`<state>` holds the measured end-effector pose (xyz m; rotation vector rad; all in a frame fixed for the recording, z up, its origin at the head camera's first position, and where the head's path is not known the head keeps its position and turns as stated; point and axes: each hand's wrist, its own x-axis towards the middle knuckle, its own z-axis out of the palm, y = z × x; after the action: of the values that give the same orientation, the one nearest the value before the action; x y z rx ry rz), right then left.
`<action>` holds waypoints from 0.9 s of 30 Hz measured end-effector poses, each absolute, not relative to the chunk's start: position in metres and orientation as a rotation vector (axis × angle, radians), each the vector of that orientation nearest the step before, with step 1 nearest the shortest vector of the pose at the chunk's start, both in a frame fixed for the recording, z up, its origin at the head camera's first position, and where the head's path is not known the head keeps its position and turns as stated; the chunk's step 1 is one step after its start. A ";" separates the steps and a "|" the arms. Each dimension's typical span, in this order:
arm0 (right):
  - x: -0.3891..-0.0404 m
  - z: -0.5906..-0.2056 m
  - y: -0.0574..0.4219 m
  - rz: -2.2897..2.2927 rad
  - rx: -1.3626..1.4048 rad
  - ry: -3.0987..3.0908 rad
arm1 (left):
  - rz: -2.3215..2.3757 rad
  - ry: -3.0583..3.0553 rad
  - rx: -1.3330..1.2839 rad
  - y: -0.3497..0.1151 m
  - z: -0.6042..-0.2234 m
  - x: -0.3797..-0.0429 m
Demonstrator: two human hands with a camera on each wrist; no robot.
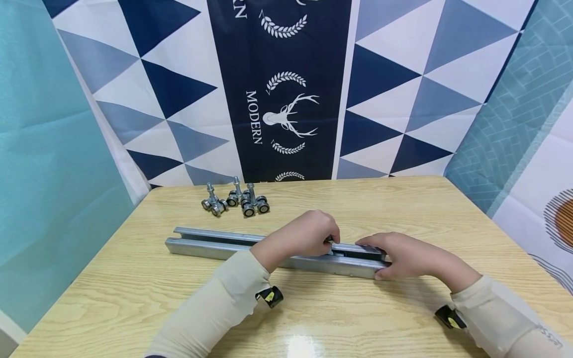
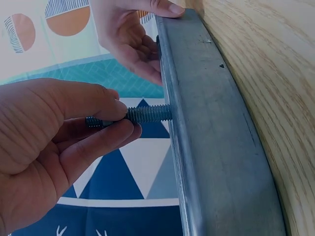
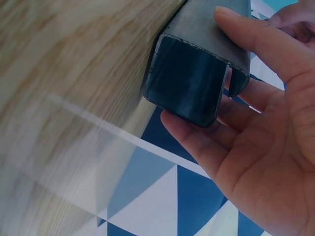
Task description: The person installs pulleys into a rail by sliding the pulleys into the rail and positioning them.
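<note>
A long grey metal channel rail (image 1: 201, 248) lies across the wooden table with its slot facing up. My left hand (image 1: 312, 232) is over the slot, right of the rail's middle. In the left wrist view, thumb and fingers pinch a threaded bolt (image 2: 150, 114) that sticks out of the slot; whatever is at its inner end is hidden inside the rail. My right hand (image 1: 405, 253) grips the rail's right end, thumb on the near side wall and fingers on the far side. The rail's open end (image 3: 187, 81) shows in the right wrist view.
Three roller trolleys with upright bolts, a left one (image 1: 215, 203), a middle one (image 1: 237, 193) and a right one (image 1: 255, 203), stand behind the rail at the back left of the table (image 1: 134, 298). A patterned cloth (image 1: 282, 64) hangs behind the table's far edge.
</note>
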<state>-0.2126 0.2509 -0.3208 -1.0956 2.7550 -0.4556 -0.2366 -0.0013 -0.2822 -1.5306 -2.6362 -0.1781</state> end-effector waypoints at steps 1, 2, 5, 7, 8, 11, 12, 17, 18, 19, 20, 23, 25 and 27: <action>-0.213 -0.321 0.251 -0.455 -1.097 2.755 | -0.180 -2.640 -1.530 0.000 -0.282 -0.237; -0.213 -0.321 0.251 -0.455 -1.098 2.755 | -0.180 -2.642 -1.528 0.000 -0.283 -0.237; -0.213 -0.321 0.252 -0.454 -1.102 2.757 | -0.174 -2.657 -1.523 0.003 -0.283 -0.237; -0.213 -0.321 0.252 -0.453 -1.105 2.758 | -0.166 -2.660 -1.523 0.005 -0.283 -0.238; -0.213 -0.321 0.252 -0.454 -1.106 2.758 | -0.161 -2.658 -1.525 0.006 -0.283 -0.238; -0.213 -0.321 0.252 -0.457 -1.108 2.757 | -0.151 -2.647 -1.535 0.009 -0.283 -0.238; -0.213 -0.321 0.252 -0.460 -1.109 2.756 | -0.148 -2.641 -1.538 0.010 -0.283 -0.238; -0.213 -0.321 0.251 -0.465 -1.117 2.754 | -0.128 -2.632 -1.549 0.014 -0.284 -0.238; -0.213 -0.321 0.251 -0.464 -1.118 2.754 | -0.122 -2.632 -1.550 0.015 -0.284 -0.238; -0.213 -0.321 0.251 -0.463 -1.119 2.753 | -0.118 -2.635 -1.553 0.016 -0.284 -0.238; -0.214 -0.322 0.251 -0.463 -1.120 2.752 | -0.114 -2.636 -1.555 0.017 -0.284 -0.238; -0.214 -0.322 0.251 -0.469 -1.119 2.748 | -0.104 -2.634 -1.561 0.020 -0.284 -0.238; -0.214 -0.322 0.252 -0.478 -1.119 2.744 | -0.099 -2.635 -1.564 0.022 -0.284 -0.238; -0.213 -0.322 0.251 -0.483 -1.115 2.742 | -0.090 -2.633 -1.565 0.024 -0.284 -0.238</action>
<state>-0.2132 0.2515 -0.3218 -1.1153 2.7422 -0.4831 -0.2375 0.0244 -0.2840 -1.5651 -2.6333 -0.0897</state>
